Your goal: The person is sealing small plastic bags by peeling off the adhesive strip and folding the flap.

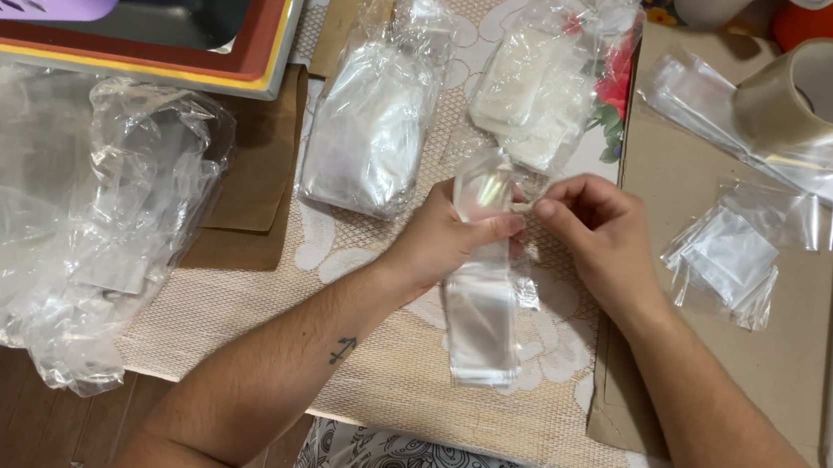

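Note:
My left hand (pixel 444 240) grips a narrow clear plastic sleeve (pixel 481 315) near its top; the sleeve hangs down over the beige lace cloth (pixel 405 364). My right hand (pixel 597 237) pinches the sleeve's upper edge with thumb and fingertips, just right of my left thumb. Both hands meet at the middle of the view. Just beyond them lies a clear bag with white flat pieces inside (pixel 534 94).
A packet of clear bags (pixel 371 125) lies left of the hands. Crumpled plastic (pixel 87 215) fills the left side. A tape roll (pixel 819 91) and small clear bags (pixel 731 257) rest on brown cardboard (pixel 787 367) at right. Stacked trays (pixel 195 14) sit at top left.

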